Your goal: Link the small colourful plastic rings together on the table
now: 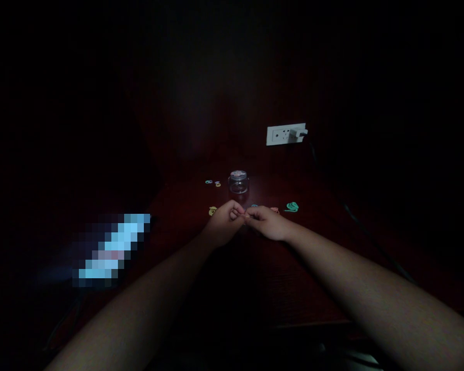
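Observation:
My left hand [226, 221] and my right hand [268, 222] meet low over the dark red table, thumbs and fingers closed together. Whatever lies between the fingertips is too small and dim to name. Just beyond them stands a clear jar [238, 186] with a lid on. A yellow coiled cord [212, 211] shows beside my left hand. Past my right hand lie an orange-pink coil [275, 210] and a green coiled cord [292, 207]; a bit of blue [254, 206] is partly hidden behind the fingers. Left of the jar are small coloured loops [209, 182].
A white wall socket [278, 135] with a charger [297, 133] plugged in sits at the back right. Its dark cable hangs down, and another cable [371, 242] runs along the right side. At the left glows a pixelated bright screen [118, 247]. The surroundings are very dark.

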Demonstrator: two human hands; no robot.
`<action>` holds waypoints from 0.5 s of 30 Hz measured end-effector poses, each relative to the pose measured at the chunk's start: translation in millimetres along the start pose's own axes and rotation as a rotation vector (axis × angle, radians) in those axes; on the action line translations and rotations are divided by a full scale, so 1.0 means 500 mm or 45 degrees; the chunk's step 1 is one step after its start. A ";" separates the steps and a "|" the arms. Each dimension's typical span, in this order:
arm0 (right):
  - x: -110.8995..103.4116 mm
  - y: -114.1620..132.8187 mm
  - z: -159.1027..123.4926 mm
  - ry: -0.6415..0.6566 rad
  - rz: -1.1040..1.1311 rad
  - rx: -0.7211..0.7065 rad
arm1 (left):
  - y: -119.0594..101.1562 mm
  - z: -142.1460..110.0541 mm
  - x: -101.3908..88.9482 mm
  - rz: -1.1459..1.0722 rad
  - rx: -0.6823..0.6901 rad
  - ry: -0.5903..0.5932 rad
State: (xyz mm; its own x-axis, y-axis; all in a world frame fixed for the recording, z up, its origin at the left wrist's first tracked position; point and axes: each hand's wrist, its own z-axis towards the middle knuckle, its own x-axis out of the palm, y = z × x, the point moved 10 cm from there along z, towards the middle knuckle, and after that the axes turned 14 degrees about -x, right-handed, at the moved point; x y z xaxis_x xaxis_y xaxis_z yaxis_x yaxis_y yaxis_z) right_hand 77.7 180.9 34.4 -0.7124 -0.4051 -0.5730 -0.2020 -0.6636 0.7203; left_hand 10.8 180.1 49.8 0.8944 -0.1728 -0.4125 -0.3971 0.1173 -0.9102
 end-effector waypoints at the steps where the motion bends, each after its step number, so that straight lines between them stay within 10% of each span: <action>1: 0.000 0.000 0.000 0.001 0.006 0.004 | 0.002 0.001 0.001 0.020 -0.009 0.000; 15: -0.002 -0.006 -0.004 -0.004 0.031 0.055 | 0.021 0.006 0.024 0.025 -0.049 0.145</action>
State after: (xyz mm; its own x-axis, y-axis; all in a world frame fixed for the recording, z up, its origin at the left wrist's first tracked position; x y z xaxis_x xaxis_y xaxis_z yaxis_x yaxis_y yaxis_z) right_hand 80.2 181.9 32.2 -0.7198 -0.4187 -0.5536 -0.2130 -0.6258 0.7503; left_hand 17.9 182.3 35.4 0.8583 -0.2808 -0.4294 -0.4236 0.0845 -0.9019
